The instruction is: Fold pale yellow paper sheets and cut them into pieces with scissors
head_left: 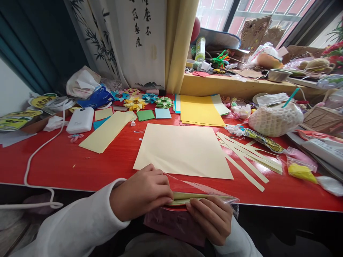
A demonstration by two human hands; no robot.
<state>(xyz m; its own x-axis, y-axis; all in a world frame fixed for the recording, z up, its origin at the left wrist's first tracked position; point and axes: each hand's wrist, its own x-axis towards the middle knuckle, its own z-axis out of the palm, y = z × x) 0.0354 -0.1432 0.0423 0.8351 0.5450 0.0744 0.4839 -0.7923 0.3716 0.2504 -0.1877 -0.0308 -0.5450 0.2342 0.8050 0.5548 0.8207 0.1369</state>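
Both hands are at the near edge of the red table (53,160). My left hand (142,191) pinches the edge of a stack of pale yellow paper (187,197) that sits in a clear plastic bag (179,221). My right hand (211,219) holds the bag from below, with its fingers on the opening. Just beyond the hands, a large cream sheet (182,150) lies flat on the table.
Cut cream strips (249,157) lie right of the sheet, a folded cream sheet (107,132) to the left. Behind are yellow paper (199,110), small squares, folded paper stars (135,103), a white power bank (80,120) with cable, and a mesh bag (276,119). Clutter fills the windowsill.
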